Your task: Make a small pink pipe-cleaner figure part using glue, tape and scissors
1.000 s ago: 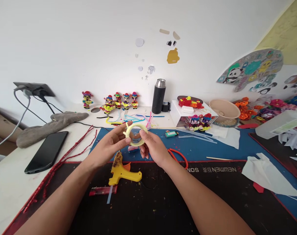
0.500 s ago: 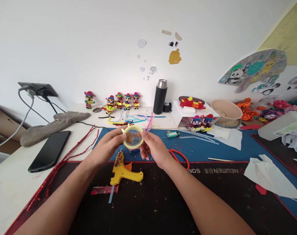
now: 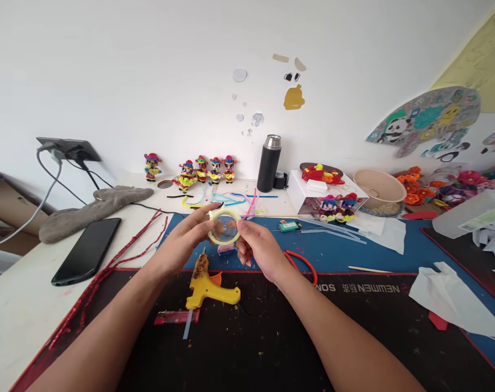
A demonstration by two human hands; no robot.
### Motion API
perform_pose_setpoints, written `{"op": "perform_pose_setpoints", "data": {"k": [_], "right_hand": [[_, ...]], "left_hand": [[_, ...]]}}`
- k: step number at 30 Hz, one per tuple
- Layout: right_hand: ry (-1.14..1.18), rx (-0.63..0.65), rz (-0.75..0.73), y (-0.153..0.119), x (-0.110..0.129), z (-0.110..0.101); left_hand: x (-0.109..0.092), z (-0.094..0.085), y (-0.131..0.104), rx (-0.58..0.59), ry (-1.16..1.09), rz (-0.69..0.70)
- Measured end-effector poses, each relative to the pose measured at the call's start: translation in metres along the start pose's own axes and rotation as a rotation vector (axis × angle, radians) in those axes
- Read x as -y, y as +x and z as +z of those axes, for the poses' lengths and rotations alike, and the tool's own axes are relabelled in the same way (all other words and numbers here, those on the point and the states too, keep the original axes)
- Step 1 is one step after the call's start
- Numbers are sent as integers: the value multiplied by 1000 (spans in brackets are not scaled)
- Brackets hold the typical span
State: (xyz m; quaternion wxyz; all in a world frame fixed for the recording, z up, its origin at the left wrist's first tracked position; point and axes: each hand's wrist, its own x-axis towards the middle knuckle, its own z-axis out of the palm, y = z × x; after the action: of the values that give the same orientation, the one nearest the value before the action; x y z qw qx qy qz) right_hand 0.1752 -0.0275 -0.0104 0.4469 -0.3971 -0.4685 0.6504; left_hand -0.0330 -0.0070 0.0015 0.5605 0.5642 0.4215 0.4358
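Observation:
A round clear disc with a pale yellow rim (image 3: pixel 224 242) is held up over the mat between both hands. My left hand (image 3: pixel 186 237) pinches its left edge between thumb and fingers, the index finger stretched above the rim. At the right edge, my right hand (image 3: pixel 255 242) grips the rim with thumb and fingers. Just below the hands lies a yellow glue gun (image 3: pixel 210 290) with a clear stick in its back end. A red lighter (image 3: pixel 176 317) is beside the gun, and a small pink and blue item (image 3: pixel 226 249) shows beneath the disc.
A phone (image 3: pixel 86 251) and red pipe cleaners (image 3: pixel 109 267) lie left. Red-handled pliers (image 3: pixel 307 264) are right of my hand. Behind stand small dolls (image 3: pixel 186 175), a black flask (image 3: pixel 269 166) and a white box (image 3: pixel 298 195). White paper (image 3: pixel 447 294) lies right.
The view has shifted slightly, so the scene sits a little to the right. My left index finger has lifted and straightened above the rim; both hands still hold the disc.

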Motion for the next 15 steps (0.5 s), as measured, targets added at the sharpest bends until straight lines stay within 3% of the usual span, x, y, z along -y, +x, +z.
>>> {"op": "perform_pose_setpoints", "data": {"k": [9,12,15], "right_hand": [[-54,-9,-5,0,-3,0],[-73,13,-23,-1,-3,0],[-122,28,-32,-2,-4,1]], "left_hand": [[1,-3,3,36,0,25],[-2,-9,8,-83,-50,58],[-4,-29,16,-340,-20,114]]}}
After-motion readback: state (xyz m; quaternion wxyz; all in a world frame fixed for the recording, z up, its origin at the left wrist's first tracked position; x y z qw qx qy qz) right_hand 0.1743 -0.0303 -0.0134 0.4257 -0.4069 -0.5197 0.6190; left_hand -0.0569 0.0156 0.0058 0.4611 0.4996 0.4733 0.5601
